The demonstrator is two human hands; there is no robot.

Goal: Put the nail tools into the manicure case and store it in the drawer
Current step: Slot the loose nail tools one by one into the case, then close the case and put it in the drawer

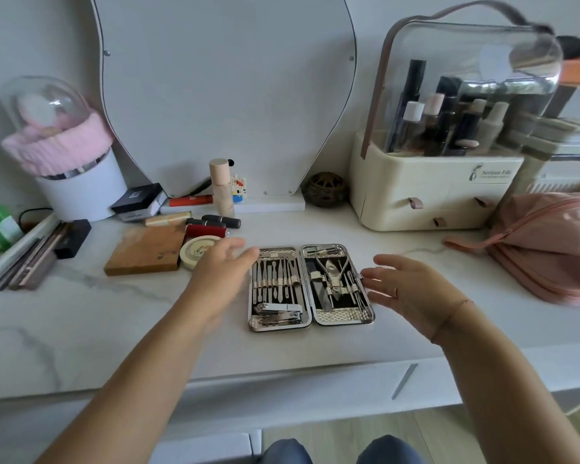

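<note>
Manicure case [311,287] lies open flat on the marble counter [81,316], near its front edge, both halves filled with metal nail tools [277,279] strapped in rows. Left hand [220,269] hovers at the case's left edge, fingers straight and loose, grasping nothing. Right hand [404,288] sits at the right edge, fingers relaxed, fingertips by the clasp, also grasping nothing. Drawer handle [404,380] shows below the counter front. Lipsticks [215,224] lie far left; pink pouch [549,246] far right.
</note>
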